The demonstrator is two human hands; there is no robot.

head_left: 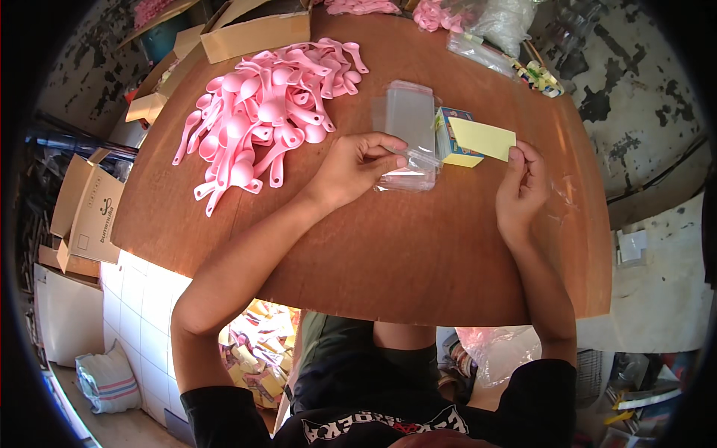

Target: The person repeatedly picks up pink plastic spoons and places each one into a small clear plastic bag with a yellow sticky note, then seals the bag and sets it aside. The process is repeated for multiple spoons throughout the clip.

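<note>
My left hand [366, 162] pinches the near end of a clear plastic bag [418, 160] between thumb and fingers. Under and beyond it lies a stack of clear plastic bags [408, 112] on the brown table. In my right hand [521, 179] a pale yellow card [484, 139] is held by its right edge, its plain side facing up. The card's left end reaches over a small stack of cards [457, 153] with blue and yellow printing, just right of the bags. To the left of my left hand spreads a large heap of pink plastic scoops [261, 112].
The brown table [388, 276] has a curved-looking front edge above my lap. At its far left stands an open cardboard box [258, 33]. Plastic packaging [482, 54] lies at the far right. Below the left front edge is a pile of packed cards [258, 347].
</note>
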